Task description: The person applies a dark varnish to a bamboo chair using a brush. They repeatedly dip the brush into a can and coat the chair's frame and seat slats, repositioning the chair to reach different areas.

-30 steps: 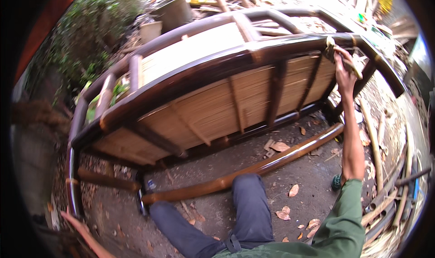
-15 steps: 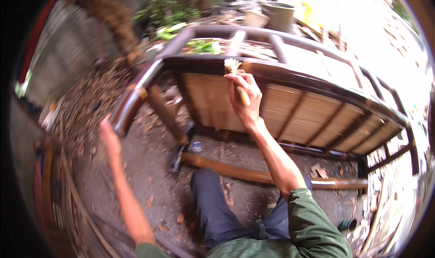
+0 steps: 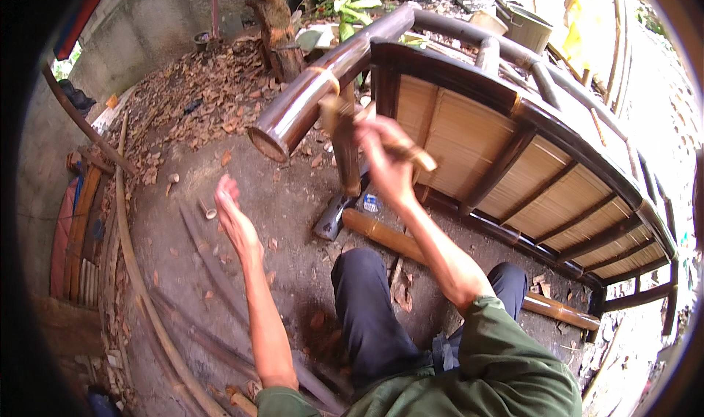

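Observation:
My right hand (image 3: 387, 164) is closed round the handle of a paintbrush (image 3: 419, 155). The brush's bristle end points left and is smeared by motion near the inner side of a thick dark bamboo pole (image 3: 293, 118); whether it touches the wood I cannot tell. That glossy pole, its cut end facing me, belongs to a bamboo bench (image 3: 447, 72) tipped over in front of me, its slatted tan panel toward me. Lower left of the pole end, my left hand (image 3: 240, 219) hangs in the air, empty, with its fingers stretched out.
A brown bamboo bar (image 3: 385, 235) runs low across the front of my knees. Long thin poles (image 3: 136, 263) lie along the left ground. Dry leaves (image 3: 183, 116) cover the ground by a tree trunk (image 3: 273, 32). A grey bucket (image 3: 526, 28) stands behind the bench.
The view has swung left. My left hand has come away from beside the pole end and now hangs apart from it. The brush has gone from the upper rail toward the pole, its bristles now pointing left.

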The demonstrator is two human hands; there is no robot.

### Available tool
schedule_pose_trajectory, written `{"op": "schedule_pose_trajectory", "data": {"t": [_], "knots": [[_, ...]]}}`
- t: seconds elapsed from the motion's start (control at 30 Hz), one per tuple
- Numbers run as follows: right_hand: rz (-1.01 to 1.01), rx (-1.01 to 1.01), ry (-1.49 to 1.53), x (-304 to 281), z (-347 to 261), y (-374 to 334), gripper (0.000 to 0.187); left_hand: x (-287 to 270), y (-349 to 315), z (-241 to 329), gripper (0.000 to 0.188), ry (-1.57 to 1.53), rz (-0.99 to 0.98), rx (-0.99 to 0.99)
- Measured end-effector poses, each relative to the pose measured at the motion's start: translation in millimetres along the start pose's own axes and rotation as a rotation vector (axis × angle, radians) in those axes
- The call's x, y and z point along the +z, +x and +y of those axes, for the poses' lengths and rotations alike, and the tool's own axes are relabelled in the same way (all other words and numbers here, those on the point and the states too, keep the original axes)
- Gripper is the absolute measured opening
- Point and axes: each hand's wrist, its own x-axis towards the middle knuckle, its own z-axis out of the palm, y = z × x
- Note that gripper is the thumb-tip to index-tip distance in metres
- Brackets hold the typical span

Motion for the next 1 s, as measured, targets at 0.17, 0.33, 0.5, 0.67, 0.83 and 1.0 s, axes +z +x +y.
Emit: {"op": "schedule_pose_trajectory", "data": {"t": [0.17, 0.33, 0.5, 0.67, 0.83, 1.0], "knots": [[0.338, 0.411, 0.493, 6.7, 73.5, 8.7, 0.024, -41.3, -127.4, -62.5, 0.036, -0.025, -0.128, -0.283], [0.334, 0.848, -0.315, -18.8, 225.8, -134.1, 0.031, -11.8, -245.9, -71.9, 0.034, 0.226, -0.337, -0.226], [0.457, 0.616, 0.086, 40.3, 194.9, -125.8, 0.021, -43.5, -278.9, -48.1, 0.042, 0.562, -0.187, -0.129], [0.262, 0.842, -0.278, -1.0, 235.4, -200.8, 0.018, -37.5, -273.6, -50.8, 0.049, 0.536, -0.278, -0.080], [0.359, 0.815, -0.236, -7.2, 217.4, -270.6, 0.010, -9.2, -272.4, -58.1, 0.053, 0.477, -0.400, -0.123], [0.120, 0.931, -0.504, -166.6, 129.9, -302.7, 0.016, -5.1, -269.3, -60.2, 0.053, 0.350, -0.375, -0.189]]}}
